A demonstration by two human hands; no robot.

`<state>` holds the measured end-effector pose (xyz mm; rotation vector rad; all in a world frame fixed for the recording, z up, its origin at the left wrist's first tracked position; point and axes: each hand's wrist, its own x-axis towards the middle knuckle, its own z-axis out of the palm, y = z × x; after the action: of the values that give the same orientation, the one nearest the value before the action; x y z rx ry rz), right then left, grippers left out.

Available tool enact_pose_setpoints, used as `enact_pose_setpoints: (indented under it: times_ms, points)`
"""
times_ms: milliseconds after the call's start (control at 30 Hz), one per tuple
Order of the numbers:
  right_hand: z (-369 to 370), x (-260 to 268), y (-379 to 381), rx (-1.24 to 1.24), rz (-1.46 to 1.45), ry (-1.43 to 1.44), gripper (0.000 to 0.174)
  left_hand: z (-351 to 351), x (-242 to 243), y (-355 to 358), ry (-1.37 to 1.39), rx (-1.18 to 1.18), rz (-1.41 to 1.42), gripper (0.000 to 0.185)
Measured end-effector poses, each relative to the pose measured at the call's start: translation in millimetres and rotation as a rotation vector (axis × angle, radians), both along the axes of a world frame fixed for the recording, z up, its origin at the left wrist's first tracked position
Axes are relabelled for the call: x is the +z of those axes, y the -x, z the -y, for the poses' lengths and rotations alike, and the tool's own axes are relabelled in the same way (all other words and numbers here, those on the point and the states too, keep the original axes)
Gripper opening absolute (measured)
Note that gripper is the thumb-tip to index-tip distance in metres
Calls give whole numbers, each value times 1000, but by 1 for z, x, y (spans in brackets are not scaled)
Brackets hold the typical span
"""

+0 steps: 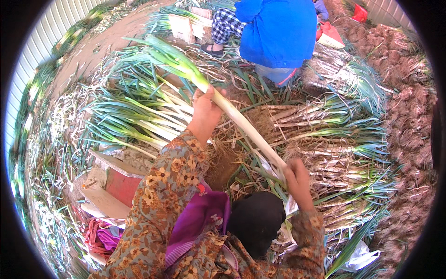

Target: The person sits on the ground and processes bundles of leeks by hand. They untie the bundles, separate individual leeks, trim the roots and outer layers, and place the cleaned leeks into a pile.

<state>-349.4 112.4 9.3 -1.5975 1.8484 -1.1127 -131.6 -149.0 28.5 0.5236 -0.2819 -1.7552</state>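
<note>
A long leek-like green onion [244,123] slants across the view in front of me, its green leaves at the upper left and its white shank running down to the right. My left hand [206,113] is closed around the shank just below the leaves. At the root end, my right hand [299,181] grips the onion, and loose outer leaves hang down beside it. Left of my left hand lies a pile of green onions with clean white shanks [153,122]. To my right are rows of onions with dry brownish skins and roots [331,153].
A co-worker in a blue jacket [277,35] sits just ahead. A wooden box with a red panel [122,186] stands at my left. Peeled leaf scraps [57,146] cover the ground. A white plastic bag [362,256] lies at lower right, near the far-right rows of root ends [406,153].
</note>
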Motion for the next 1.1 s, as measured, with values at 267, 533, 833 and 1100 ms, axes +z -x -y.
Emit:
enact_pose_setpoints:
  times_ms: [267,533,833,1100]
  points:
    - [-54,17,58,-42,-480,-241,14,-9,5,15,10,-16,8,23]
    - [97,53,-45,15,-561,262,32,-57,34,52,43,-185,13,19]
    - [110,37,-41,24,-170,170,24,-56,31,40,5,-219,72,13]
    - [80,53,-16,-72,1181,57,37,-31,26,20,-62,-156,59,13]
